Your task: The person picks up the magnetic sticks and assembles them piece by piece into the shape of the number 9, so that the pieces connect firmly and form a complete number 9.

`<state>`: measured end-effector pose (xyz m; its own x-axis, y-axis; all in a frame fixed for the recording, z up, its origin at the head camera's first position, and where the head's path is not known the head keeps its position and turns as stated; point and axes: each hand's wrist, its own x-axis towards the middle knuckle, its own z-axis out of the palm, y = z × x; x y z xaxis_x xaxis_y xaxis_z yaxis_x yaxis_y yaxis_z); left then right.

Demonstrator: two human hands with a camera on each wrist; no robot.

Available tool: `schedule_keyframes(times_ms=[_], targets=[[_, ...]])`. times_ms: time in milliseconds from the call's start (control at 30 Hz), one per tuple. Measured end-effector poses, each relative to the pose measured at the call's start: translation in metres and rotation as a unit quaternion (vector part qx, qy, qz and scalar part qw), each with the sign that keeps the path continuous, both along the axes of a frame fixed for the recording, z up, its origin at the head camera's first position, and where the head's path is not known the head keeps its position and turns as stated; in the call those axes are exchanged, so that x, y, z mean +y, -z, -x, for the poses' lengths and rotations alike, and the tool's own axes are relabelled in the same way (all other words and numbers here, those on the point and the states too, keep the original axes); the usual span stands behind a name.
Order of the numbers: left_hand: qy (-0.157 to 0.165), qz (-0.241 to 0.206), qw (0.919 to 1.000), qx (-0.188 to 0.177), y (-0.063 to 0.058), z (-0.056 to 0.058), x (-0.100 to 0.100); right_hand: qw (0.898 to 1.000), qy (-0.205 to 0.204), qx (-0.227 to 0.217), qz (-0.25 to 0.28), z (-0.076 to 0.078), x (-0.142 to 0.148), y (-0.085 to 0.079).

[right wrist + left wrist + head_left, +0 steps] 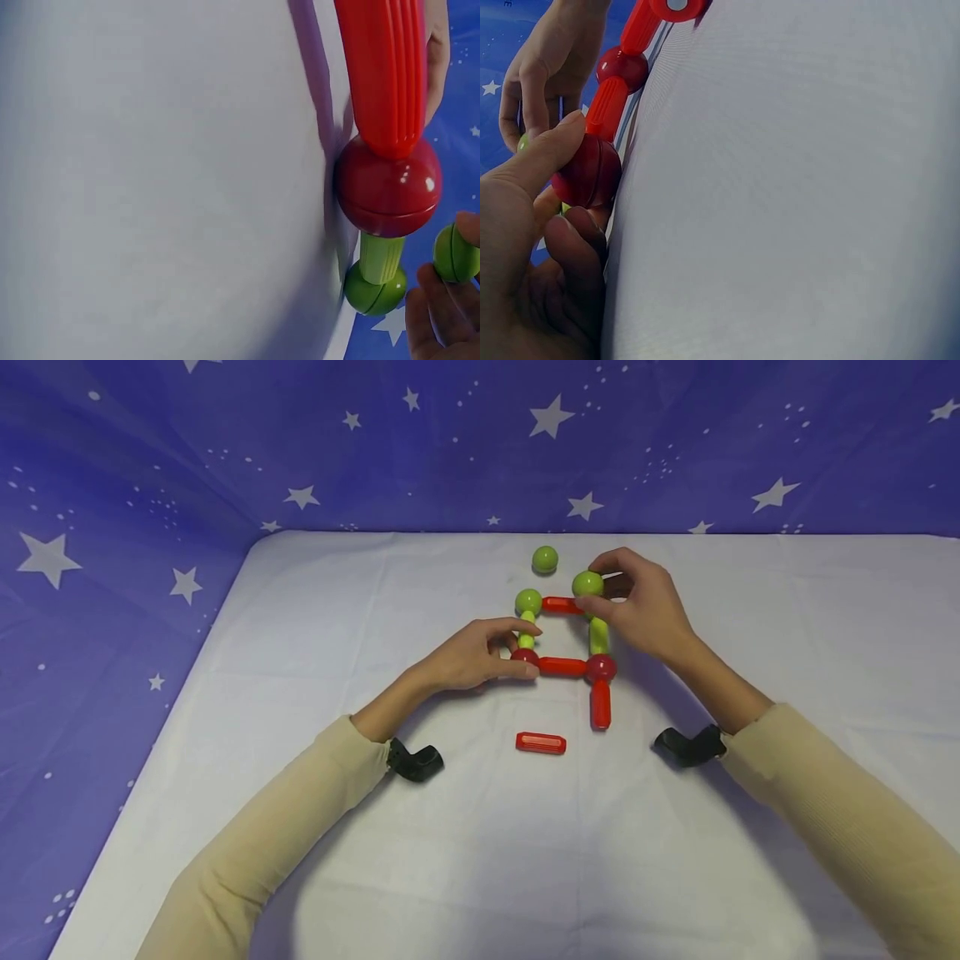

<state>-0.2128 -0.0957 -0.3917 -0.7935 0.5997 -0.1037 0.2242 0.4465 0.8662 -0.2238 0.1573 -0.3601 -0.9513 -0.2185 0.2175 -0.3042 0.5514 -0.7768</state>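
A square of magnetic rods and balls lies on the white cloth. My left hand (pixel 480 656) holds its near-left red ball (pixel 589 172), with the index finger over the left yellow-green rod (pixel 527 628). My right hand (pixel 641 602) pinches a loose green ball (pixel 454 255) just above the far-right corner. In the right wrist view, another green ball (pixel 375 289) sits at that corner, below the held one. A far-left green ball (pixel 528 602), a near-right red ball (pixel 601 667), red rods (pixel 562 667) and the right yellow-green rod (pixel 598 636) form the other parts.
One red rod (pixel 601 705) sticks out toward me from the near-right red ball. A loose red rod (pixel 541 743) lies nearer, and a spare green ball (pixel 545 559) rests behind the square. A star-patterned blue curtain (pixel 450 452) borders the white cloth (pixel 480 843).
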Motion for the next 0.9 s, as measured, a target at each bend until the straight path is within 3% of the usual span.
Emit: schedule_keyframes(times_ms=[500,900], targets=[[-0.002,0.001,0.9999,0.010,0.001,0.000,0.000,1.000,-0.014,0.014,0.016,-0.038,0.008,-0.005],[-0.005,0.006,1.0000,0.003,-0.001,-0.002,0.001,1.000,-0.015,-0.007,0.016,-0.063,0.011,-0.011]])
